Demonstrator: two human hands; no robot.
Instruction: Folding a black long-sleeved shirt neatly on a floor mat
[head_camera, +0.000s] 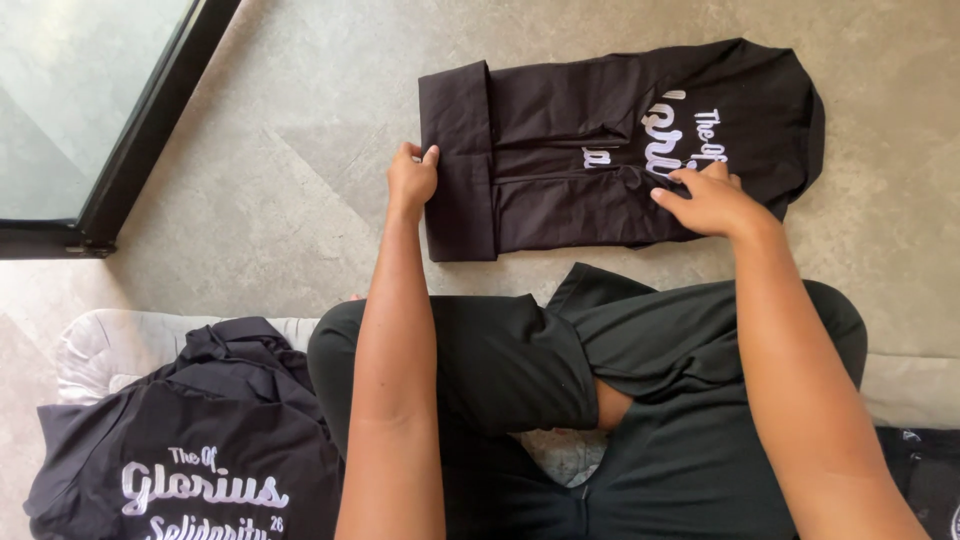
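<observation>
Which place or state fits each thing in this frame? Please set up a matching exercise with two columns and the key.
Things:
1. left hand
2. right hand
3. folded black shirt
4. heap of black shirts

Places or states:
A. lies in a pile on a pale cushion at lower left
B. grips the turned-over end of the garment
C. spread on the grey floor, partly folded
D. rests flat on the white lettering

Pairs: 1-B, 2-D, 3-C, 4-A
</observation>
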